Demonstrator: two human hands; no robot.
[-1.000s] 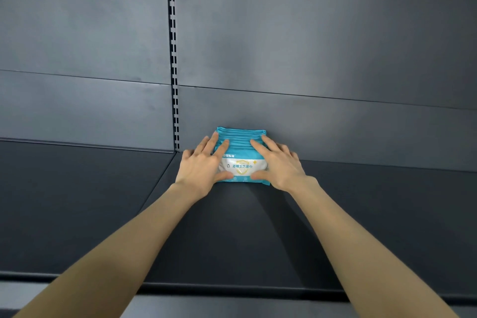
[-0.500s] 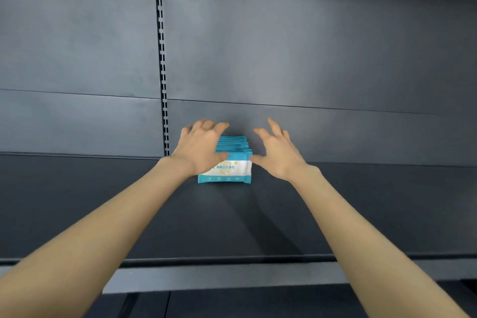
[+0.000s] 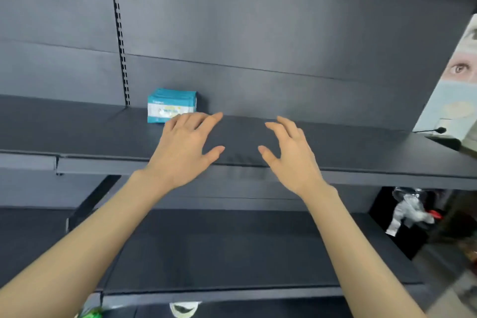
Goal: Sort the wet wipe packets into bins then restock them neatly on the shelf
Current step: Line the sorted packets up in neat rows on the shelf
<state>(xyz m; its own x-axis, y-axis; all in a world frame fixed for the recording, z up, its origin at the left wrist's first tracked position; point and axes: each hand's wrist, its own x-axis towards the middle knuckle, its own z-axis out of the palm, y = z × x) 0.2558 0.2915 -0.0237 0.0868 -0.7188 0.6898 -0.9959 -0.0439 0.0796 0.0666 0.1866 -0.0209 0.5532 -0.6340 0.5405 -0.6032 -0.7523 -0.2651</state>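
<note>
**Teal Packets at the Back of the Upper Shelf, Both Hands Free**

A dark grey back panel filled most of the view, split by a slotted upright on the left. Below it ran the upper shelf, and nearer and lower lay the lower shelf, dark and flat. A pale poster leaned in at the far right.

The left hand and the right hand reached over the near edge of the upper shelf, well apart from each other. Each grip was spread, fingers loosely extended, pinching nothing.

The wet wipe packets, a small teal-and-white stack, stood on the upper shelf against the back panel, just right of the upright. The left fingertips overlapped the stack's near right corner; whether they touched it could not be told.
</note>
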